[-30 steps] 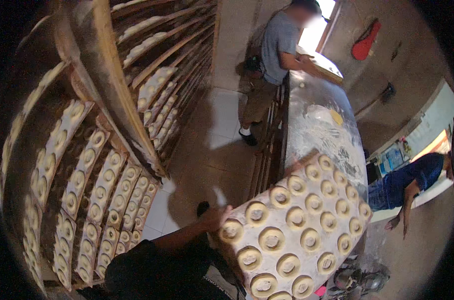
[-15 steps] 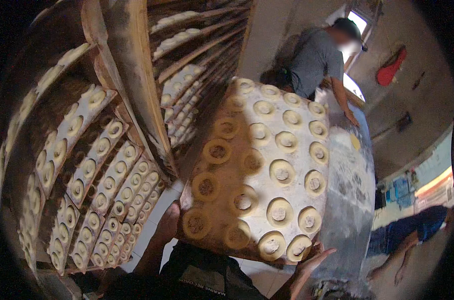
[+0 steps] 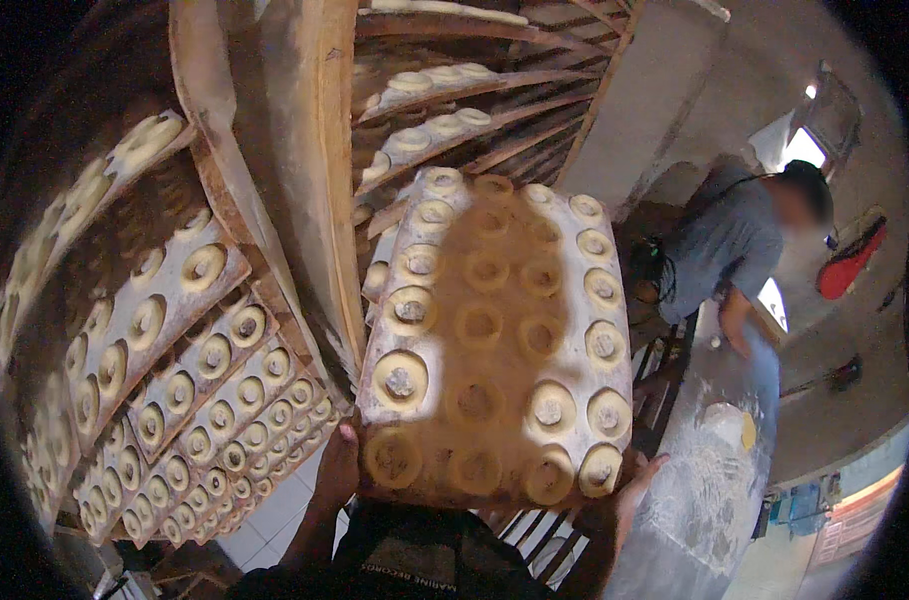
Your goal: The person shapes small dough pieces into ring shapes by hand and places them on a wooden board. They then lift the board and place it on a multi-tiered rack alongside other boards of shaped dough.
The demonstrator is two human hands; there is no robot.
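Note:
A flat floured board lies across both my hands, its long side stretching away from me. Rows of pale dough rings cover it, and a shadow falls down its middle. My left hand grips the near left corner, thumb at the edge and the other fingers hidden. At the near right corner my right hand holds the board from the side and below, its fingertips showing past the edge. The far end of the board reaches in front of the rack's shelves.
A wooden rack stands ahead and left, with boards of dough rings on its levels. To the right runs a floured worktable bearing a yellow round piece. A person in grey leans over its far end.
My view has swung, so the worker and table sit farther right. The board, still in both hands, has turned straighter and its far end now points at the rack shelves.

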